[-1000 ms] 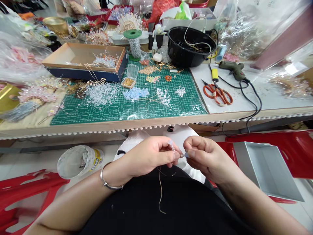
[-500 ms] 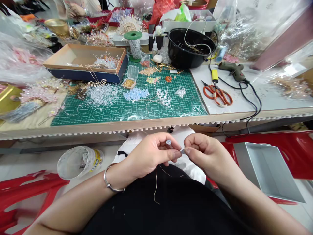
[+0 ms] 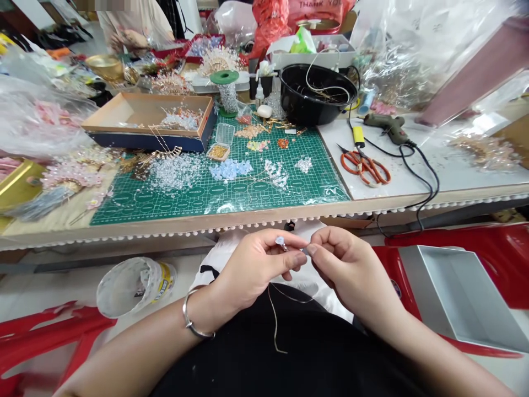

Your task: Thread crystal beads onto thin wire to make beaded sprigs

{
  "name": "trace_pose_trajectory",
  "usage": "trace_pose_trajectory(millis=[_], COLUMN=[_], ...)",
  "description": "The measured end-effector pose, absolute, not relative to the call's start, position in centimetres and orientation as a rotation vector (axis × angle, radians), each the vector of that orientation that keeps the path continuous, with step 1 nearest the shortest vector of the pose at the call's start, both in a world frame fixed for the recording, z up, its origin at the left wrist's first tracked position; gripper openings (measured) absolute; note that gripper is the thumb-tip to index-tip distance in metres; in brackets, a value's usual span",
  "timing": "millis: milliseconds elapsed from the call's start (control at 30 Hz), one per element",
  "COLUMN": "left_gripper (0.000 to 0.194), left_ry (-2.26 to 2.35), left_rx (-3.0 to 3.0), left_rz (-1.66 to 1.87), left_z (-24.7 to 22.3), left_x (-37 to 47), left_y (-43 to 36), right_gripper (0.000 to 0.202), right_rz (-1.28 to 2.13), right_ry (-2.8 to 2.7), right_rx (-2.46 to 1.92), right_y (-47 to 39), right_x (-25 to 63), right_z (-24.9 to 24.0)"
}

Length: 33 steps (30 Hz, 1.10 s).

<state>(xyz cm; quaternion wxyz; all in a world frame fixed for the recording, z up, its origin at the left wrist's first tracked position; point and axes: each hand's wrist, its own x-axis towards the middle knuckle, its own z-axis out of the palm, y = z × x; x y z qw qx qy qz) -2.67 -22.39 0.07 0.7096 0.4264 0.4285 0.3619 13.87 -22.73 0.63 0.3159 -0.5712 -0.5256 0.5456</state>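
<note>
Above my lap, my left hand (image 3: 266,262) pinches a small pale-blue flower bead (image 3: 280,241) with clear beads under it, between thumb and curled fingers. A thin gold wire (image 3: 275,320) trails down from that hand over the black top. Fingertip to fingertip with it, my right hand (image 3: 345,264) is closed in a pinch; a small bluish piece shows at the tips, mostly covered by the fingers. On the green cutting mat (image 3: 182,204) beyond lie blue flower beads (image 3: 231,170), clear beads (image 3: 176,171) and white petal-like beads (image 3: 275,173).
Orange-handled scissors (image 3: 366,167) and a glue gun (image 3: 386,124) with a looping cable lie at the right. A black basin (image 3: 316,102), a bead spool (image 3: 227,94) and an open box (image 3: 149,138) stand behind. Another person's hands (image 3: 130,39) show at the far left.
The view has tilted up slightly. My left index finger has straightened toward the right fingertips, and the flower bead shows more clearly. The wire hangs a little differently.
</note>
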Motion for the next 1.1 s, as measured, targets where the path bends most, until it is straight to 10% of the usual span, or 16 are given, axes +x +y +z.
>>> trace_pose_trajectory(millis=[1100], left_gripper=[0.019], left_ry=[0.918], left_rx=[0.903], left_rz=[0.641], left_z=[-0.6], left_x=[-3.3], left_y=[-21.3], right_gripper=[0.009], right_rz=[1.698], right_ry=[-1.616], right_rx=[-1.557], right_y=[-20.3], right_x=[15.0], right_z=[0.7])
